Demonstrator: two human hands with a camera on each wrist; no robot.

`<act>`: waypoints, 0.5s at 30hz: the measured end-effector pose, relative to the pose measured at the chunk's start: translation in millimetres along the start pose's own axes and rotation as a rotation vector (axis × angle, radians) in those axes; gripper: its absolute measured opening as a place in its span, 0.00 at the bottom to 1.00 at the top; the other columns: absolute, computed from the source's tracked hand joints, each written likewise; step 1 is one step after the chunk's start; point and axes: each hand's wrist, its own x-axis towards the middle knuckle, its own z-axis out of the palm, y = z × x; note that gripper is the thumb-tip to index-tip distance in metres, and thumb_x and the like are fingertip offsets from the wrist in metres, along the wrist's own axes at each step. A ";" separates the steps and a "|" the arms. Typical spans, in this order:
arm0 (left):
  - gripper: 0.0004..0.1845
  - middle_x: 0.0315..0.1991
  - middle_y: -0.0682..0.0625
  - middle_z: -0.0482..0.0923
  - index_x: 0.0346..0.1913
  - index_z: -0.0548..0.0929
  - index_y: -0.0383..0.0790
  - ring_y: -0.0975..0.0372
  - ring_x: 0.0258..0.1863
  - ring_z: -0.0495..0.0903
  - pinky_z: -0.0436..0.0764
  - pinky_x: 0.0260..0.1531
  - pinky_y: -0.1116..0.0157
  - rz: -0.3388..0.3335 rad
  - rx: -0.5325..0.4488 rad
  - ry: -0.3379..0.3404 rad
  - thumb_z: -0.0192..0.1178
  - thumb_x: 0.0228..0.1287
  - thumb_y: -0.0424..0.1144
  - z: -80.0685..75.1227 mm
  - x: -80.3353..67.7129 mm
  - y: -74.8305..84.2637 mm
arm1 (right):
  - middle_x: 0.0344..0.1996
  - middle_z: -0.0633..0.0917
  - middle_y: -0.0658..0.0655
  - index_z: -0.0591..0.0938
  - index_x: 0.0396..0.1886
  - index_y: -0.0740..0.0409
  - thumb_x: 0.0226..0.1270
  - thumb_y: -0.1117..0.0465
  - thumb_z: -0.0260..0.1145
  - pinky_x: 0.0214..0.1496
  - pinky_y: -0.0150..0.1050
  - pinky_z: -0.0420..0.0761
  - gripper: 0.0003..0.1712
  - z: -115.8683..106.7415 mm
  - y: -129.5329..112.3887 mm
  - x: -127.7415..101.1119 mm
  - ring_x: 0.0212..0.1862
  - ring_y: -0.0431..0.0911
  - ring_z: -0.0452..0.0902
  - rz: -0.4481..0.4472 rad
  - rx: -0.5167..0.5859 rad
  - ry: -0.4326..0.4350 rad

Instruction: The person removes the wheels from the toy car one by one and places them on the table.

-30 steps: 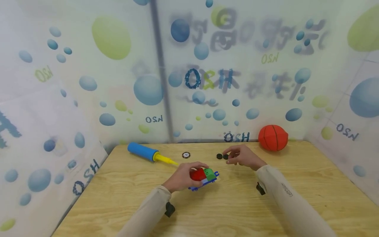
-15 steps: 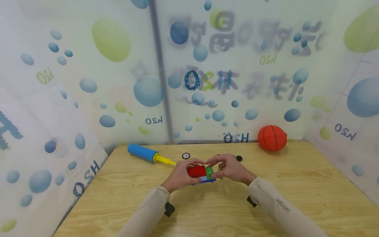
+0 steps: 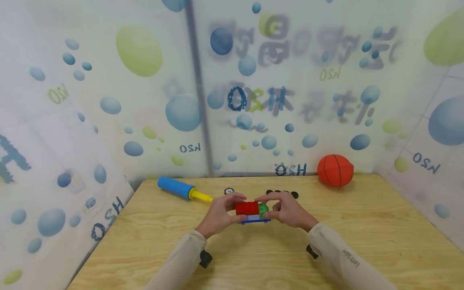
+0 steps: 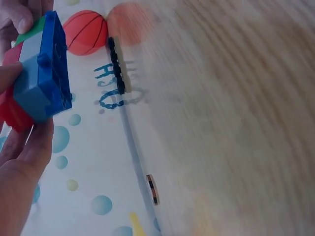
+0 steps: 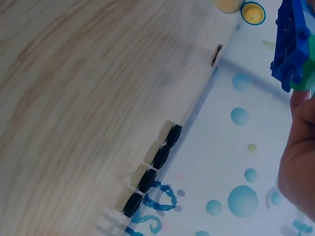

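A toy block truck (image 3: 247, 208) with a red block, a green block and a blue base is held above the table. My left hand (image 3: 219, 215) grips its red end, with thumb in front and fingers behind. My right hand (image 3: 288, 212) pinches the green end between thumb and fingers. In the left wrist view, the blue base (image 4: 55, 69) shows its underside, with no wheels on it. Several black discs (image 5: 147, 180) stand in a row on the table in the right wrist view, just beyond my right hand.
A blue pump with a yellow tip (image 3: 175, 188) lies at the back left of the wooden table (image 3: 261, 257). Near it is a round chip (image 3: 228, 191). The red ball (image 3: 335, 170) rests at the back right, before a patterned curtain (image 3: 311, 157).
My right hand has moved left and nearer from the black discs and now pinches the truck's green end. The truck has turned from slanted to nearly level.
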 end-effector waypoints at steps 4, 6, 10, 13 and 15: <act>0.22 0.55 0.46 0.85 0.56 0.81 0.45 0.52 0.54 0.86 0.82 0.58 0.50 -0.017 -0.021 0.023 0.72 0.59 0.33 -3.5 -0.9 -3.4 | 0.52 0.84 0.63 0.82 0.61 0.53 0.63 0.65 0.72 0.16 0.27 0.66 0.25 -4.0 4.4 -2.0 0.11 0.38 0.60 0.060 0.006 0.023; 0.21 0.55 0.47 0.86 0.56 0.81 0.44 0.54 0.53 0.86 0.83 0.57 0.51 -0.027 -0.006 0.023 0.72 0.59 0.34 -3.8 -1.0 -5.1 | 0.53 0.83 0.63 0.81 0.63 0.54 0.63 0.65 0.72 0.16 0.27 0.67 0.26 -4.6 7.0 -2.9 0.11 0.38 0.61 0.071 0.014 0.011; 0.19 0.53 0.49 0.86 0.54 0.83 0.45 0.55 0.51 0.86 0.86 0.52 0.57 -0.071 0.005 0.016 0.72 0.59 0.36 -2.2 -2.3 -8.4 | 0.48 0.82 0.62 0.80 0.64 0.54 0.63 0.64 0.72 0.16 0.29 0.69 0.28 -3.7 10.0 -4.6 0.11 0.38 0.62 0.055 -0.006 -0.021; 0.18 0.54 0.47 0.86 0.52 0.84 0.47 0.55 0.50 0.88 0.87 0.49 0.60 -0.106 -0.006 0.022 0.72 0.59 0.35 -0.6 -3.5 -10.7 | 0.44 0.81 0.59 0.81 0.62 0.51 0.62 0.64 0.73 0.17 0.29 0.71 0.27 -2.4 10.1 -4.1 0.12 0.38 0.62 0.044 -0.042 -0.030; 0.18 0.54 0.46 0.86 0.52 0.85 0.48 0.54 0.49 0.88 0.87 0.49 0.59 -0.129 -0.012 0.022 0.72 0.59 0.34 -0.1 -4.1 -11.3 | 0.42 0.81 0.56 0.82 0.61 0.49 0.61 0.64 0.74 0.17 0.29 0.72 0.27 -1.4 10.3 -2.8 0.13 0.37 0.64 0.051 -0.075 -0.035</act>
